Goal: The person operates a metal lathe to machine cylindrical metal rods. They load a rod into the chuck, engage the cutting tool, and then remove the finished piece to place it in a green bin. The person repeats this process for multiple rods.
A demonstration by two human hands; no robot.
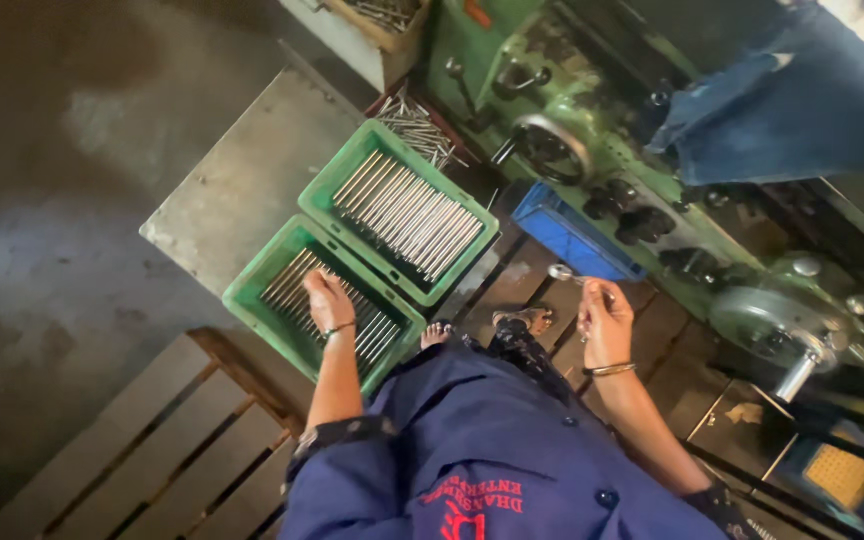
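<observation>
- The left hand (328, 300) reaches down into the near green crate (252, 300), fingers curled over the metal rods (377, 335) lying there; whether it pinches one rod or only rests on them cannot be told
- Those rods lie side by side in one layer, long axes parallel, running from the crate's near-left wall up toward its far-right wall; the hand sits over their middle
- The right hand (602, 320) is raised over the wooden floor boards (512, 290), well apart from the crates; it is closed around a single short rod (564, 273), whose bright end sticks out up and to the left of the fingers
- A second green crate (352, 160) stands just beyond the first, touching it, with more rods (412, 215) laid in the same diagonal direction
- Both crates rest on a grey metal slab (252, 170), at its right edge
- Loose rods (417, 125) lie heaped in a tray beyond the far crate
- A blue bin (572, 235) sits against the green lathe (572, 90), just beyond the right hand
- A wooden pallet (152, 440) lies at lower left
</observation>
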